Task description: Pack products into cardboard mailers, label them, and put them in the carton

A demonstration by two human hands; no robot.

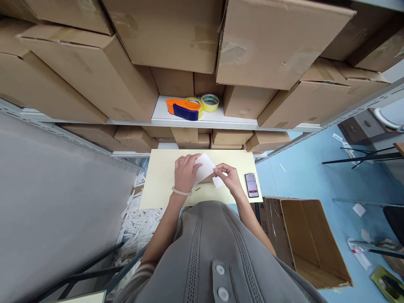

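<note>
My left hand (185, 171) grips a white card or sheet (205, 166) over the pale yellow table (158, 185), fingers curled around its left edge. A bracelet sits on that wrist. My right hand (229, 176) pinches a smaller white piece (218, 182) at the card's lower right corner. A small brown cardboard item (206, 180) lies partly hidden beneath the card. A tiny dark bit (197, 189) rests on the table near my left wrist.
A phone (251, 185) lies at the table's right edge. An orange-and-blue tape dispenser (184, 108) and a yellow tape roll (210, 102) sit on the shelf among cardboard boxes. An open carton (311, 240) stands on the floor right; white strips (139, 223) pile left.
</note>
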